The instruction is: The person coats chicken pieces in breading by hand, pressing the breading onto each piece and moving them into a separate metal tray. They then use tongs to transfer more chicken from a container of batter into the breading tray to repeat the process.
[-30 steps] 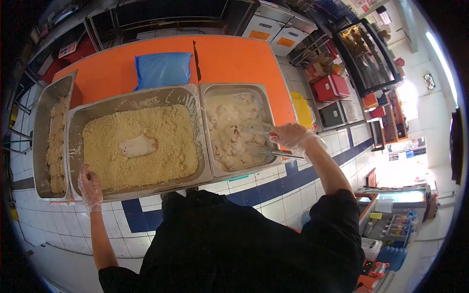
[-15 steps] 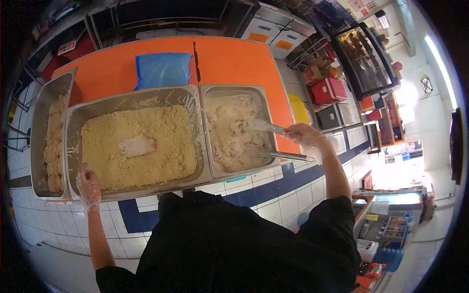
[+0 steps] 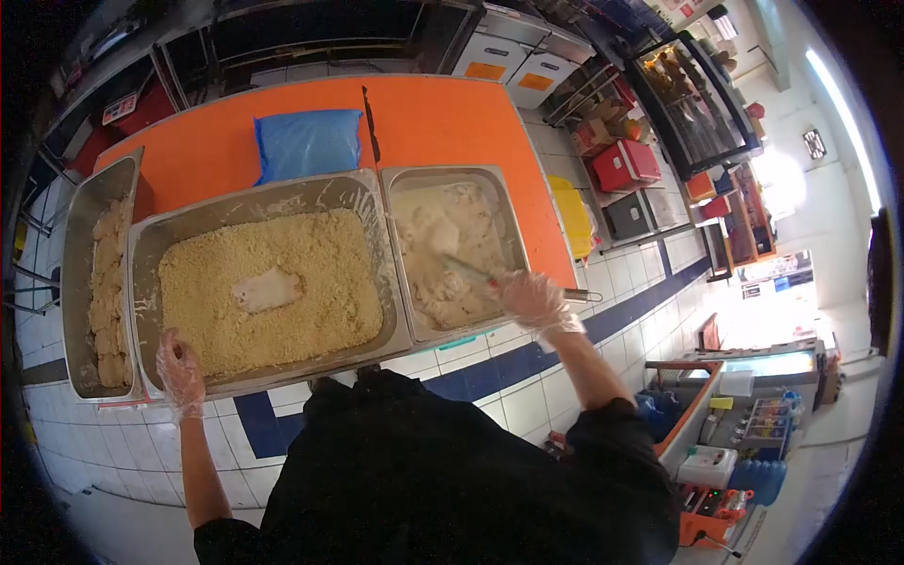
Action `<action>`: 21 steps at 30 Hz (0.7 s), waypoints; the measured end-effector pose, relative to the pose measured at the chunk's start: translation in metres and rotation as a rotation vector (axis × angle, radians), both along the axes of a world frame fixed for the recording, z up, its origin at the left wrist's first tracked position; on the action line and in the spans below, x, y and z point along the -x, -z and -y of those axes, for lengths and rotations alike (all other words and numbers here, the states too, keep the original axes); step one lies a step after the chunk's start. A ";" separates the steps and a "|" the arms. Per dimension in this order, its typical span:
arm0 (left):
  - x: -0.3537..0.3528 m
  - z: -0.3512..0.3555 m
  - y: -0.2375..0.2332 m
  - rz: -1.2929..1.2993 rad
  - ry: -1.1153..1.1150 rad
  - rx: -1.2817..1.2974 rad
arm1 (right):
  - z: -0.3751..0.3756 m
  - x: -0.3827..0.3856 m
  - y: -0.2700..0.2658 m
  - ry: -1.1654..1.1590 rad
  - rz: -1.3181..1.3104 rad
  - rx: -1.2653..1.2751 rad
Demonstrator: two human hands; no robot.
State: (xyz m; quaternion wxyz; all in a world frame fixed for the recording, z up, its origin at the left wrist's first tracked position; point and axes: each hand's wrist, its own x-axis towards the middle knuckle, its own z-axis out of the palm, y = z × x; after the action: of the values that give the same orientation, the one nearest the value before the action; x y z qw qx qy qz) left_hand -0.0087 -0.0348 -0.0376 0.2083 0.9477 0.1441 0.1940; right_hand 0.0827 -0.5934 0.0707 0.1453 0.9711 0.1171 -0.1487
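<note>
My left hand (image 3: 180, 374), in a clear plastic glove, has its fingers curled at the front left corner of a large metal pan (image 3: 400, 311). Pale yellow crumbs (image 3: 330, 273) fill that pan, and one piece of batter-coated meat (image 3: 268, 289) lies in their middle. To the right stands a smaller metal pan of creamy batter (image 3: 424, 198) with coated pieces in it. Over its front right edge, my gloved right hand (image 3: 535, 303) is closed round a long-handled utensil (image 3: 468, 269). The utensil's head is in the batter, so its exact kind is hidden. A whisk (image 3: 584, 296) shows only its handle end behind this hand.
A narrow metal pan (image 3: 71, 282) at the left holds a row of coated pieces (image 3: 108, 292). Behind the large pan, a blue plastic bag (image 3: 309, 144) lies on the orange table (image 3: 443, 118). A red cooler (image 3: 625, 165) and a glass display case (image 3: 695, 102) stand at the back right.
My right hand has moved left and down, bringing the utensil deeper into the batter and covering most of the whisk. My left hand stays at the pan corner. The camera has shifted slightly.
</note>
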 end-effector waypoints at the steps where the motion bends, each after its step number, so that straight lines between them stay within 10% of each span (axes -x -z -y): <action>1: -0.001 -0.002 0.002 0.007 -0.003 0.000 | -0.004 0.006 -0.004 -0.003 0.007 0.000; 7: -0.004 0.007 -0.010 -0.020 -0.009 0.028 | 0.002 0.037 -0.042 0.476 0.057 -1.036; 21: -0.001 0.007 -0.008 0.033 -0.047 0.077 | -0.061 0.050 -0.137 0.840 -0.127 -1.283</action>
State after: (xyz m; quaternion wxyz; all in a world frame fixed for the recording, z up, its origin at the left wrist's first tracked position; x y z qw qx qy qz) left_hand -0.0078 -0.0419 -0.0299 0.2423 0.9320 0.1705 0.2086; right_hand 0.0328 -0.5326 0.2074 -0.5221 0.8179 -0.1899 -0.1498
